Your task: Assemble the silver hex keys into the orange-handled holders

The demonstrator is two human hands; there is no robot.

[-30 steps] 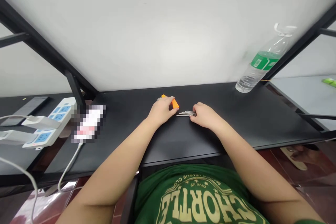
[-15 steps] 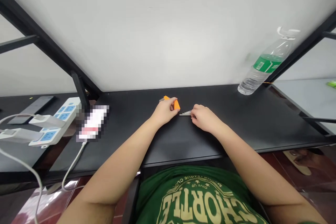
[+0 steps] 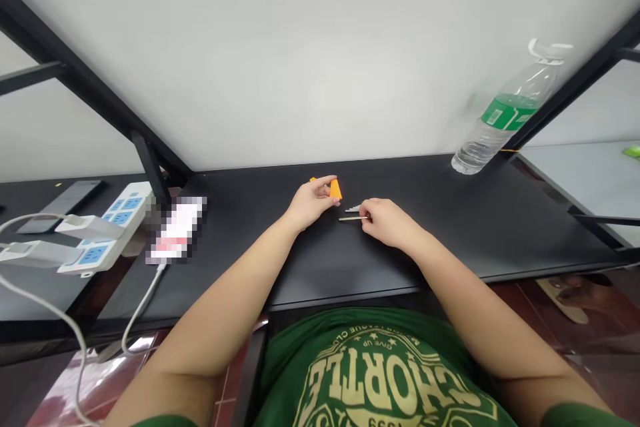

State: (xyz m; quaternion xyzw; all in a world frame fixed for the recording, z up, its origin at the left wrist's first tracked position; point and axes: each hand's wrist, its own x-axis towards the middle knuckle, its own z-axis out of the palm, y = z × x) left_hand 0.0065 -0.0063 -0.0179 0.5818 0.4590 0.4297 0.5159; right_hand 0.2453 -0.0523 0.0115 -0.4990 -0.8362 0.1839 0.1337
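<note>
My left hand [image 3: 310,203] is closed on an orange plastic holder [image 3: 335,189], gripping it between thumb and fingers just above the black tabletop. Part of the holder is hidden behind the fingers. To its right, my right hand [image 3: 384,219] pinches a thin metal hex key [image 3: 351,218], whose long end points left toward the holder. Several other metal hex keys [image 3: 353,209] of graded lengths lie just behind that one, partly covered by the right fingers. A small gap separates the held key from the orange holder.
A large water bottle [image 3: 500,123] with a green label stands at the back right by the wall. On the left lie a phone [image 3: 175,230] with a white cable and a power strip [image 3: 117,223] with plugged-in adapters. Black frame bars [image 3: 150,167] flank the table [image 3: 240,227].
One hex key has come apart from the row and sits nearer me in my right fingers. My left hand has turned the orange holder more upright. The view has shifted slightly.
</note>
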